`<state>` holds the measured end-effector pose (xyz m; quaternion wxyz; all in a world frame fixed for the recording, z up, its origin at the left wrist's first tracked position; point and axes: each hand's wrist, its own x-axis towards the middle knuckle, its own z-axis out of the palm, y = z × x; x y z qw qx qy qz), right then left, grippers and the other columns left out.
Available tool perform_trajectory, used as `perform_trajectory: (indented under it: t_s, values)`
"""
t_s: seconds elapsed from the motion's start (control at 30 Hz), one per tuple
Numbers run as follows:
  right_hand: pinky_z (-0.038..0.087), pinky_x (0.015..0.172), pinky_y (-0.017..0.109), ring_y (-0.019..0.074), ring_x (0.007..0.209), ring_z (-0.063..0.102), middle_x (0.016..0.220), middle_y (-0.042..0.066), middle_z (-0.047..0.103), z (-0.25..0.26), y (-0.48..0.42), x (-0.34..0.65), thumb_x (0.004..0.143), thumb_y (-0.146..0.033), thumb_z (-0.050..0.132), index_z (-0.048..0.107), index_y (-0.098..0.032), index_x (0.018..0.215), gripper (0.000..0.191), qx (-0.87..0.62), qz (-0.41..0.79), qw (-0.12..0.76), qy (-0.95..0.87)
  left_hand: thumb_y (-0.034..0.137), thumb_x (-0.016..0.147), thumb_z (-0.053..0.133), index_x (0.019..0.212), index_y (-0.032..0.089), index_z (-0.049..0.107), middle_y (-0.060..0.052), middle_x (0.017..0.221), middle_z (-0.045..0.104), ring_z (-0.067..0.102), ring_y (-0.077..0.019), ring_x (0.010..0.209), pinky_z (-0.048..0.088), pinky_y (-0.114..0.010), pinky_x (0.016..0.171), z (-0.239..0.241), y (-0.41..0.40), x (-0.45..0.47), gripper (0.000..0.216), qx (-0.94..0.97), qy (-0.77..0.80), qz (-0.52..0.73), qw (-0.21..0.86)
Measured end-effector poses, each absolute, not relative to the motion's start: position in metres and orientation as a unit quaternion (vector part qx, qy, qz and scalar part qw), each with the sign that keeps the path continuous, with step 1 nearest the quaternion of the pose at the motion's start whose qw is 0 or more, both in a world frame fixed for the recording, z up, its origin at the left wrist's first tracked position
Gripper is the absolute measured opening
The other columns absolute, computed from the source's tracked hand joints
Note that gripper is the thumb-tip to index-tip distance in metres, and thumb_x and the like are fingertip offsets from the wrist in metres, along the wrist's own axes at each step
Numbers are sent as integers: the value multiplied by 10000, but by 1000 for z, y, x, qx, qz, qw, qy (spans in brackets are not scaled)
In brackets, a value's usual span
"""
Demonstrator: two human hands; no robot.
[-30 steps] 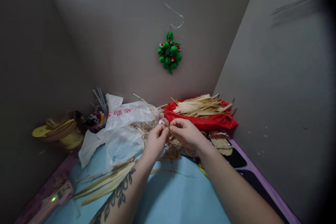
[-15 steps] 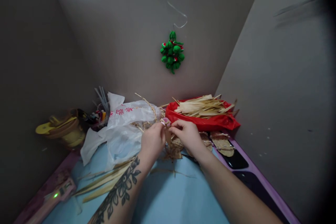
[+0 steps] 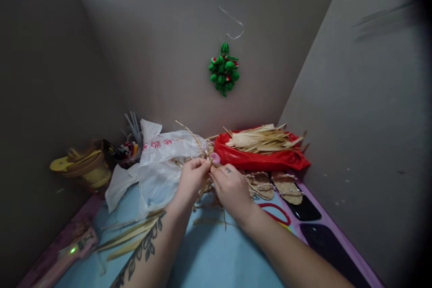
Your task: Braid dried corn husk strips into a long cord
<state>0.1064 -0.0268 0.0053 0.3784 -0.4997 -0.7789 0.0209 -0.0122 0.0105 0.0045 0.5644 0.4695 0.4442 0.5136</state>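
My left hand (image 3: pixel 194 175) and my right hand (image 3: pixel 232 186) meet over the middle of the table. Thumb and fingers of both are closed in a pinch on a thin straw strip (image 3: pixel 213 165), mostly hidden by the fingertips. Just beyond them sits a small pink ring-shaped thing (image 3: pixel 215 158). Loose straw ends (image 3: pixel 201 193) stick out under my hands. To the right lie small woven straw soles (image 3: pixel 286 186) with cords across them.
A red bag (image 3: pixel 249 159) of dried straw strips stands behind my right hand. White plastic bags (image 3: pixel 158 157) lie at the left, above long flat leaves (image 3: pixel 135 236). Red-handled scissors (image 3: pixel 286 216) and a dark phone (image 3: pixel 327 247) are at the right; a yellow pot (image 3: pixel 89 168) stands far left.
My right hand has turned over, its back now facing up, and moved slightly left and down. The red scissor handle has come into view. The whole view has shifted slightly.
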Motion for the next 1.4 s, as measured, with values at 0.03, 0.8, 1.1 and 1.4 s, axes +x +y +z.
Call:
perform_trajectory:
  t_s: [0.03, 0.8, 1.1, 1.4]
  values:
    - [407, 791, 352, 232, 859, 555, 915, 125, 676, 7, -27, 108, 857, -191, 454, 667, -149, 1004, 263, -491, 27, 366, -790, 369, 644, 622, 628, 131, 552, 32, 508, 511, 422, -73, 448, 338, -196, 465, 4, 12, -13, 248, 468, 445, 523, 556]
    - [379, 495, 223, 114, 507, 492, 535, -26, 547, 3, 9, 139, 690, -235, 593, 547, -171, 599, 121, -475, 418, 521, -573, 294, 697, 559, 800, 98, 620, -24, 668, 618, 522, -117, 583, 389, -205, 552, 17, 3, -9, 230, 613, 480, 416, 470]
    - [287, 418, 205, 78, 419, 398, 480, -57, 488, -2, 12, 134, 676, -289, 611, 515, -175, 594, 171, -425, 516, 559, -490, 255, 715, 531, 725, 116, 644, -4, 617, 595, 485, -104, 558, 356, -200, 532, 7, 5, -5, 180, 653, 485, 415, 407]
    - [240, 397, 199, 60, 389, 342, 443, -64, 449, 5, 17, 150, 643, -313, 641, 498, -170, 569, 215, -428, 523, 566, -472, 304, 665, 655, 1044, 113, 555, 15, 668, 580, 491, -84, 559, 349, -190, 526, 17, 3, -15, 437, 588, 422, 376, 579]
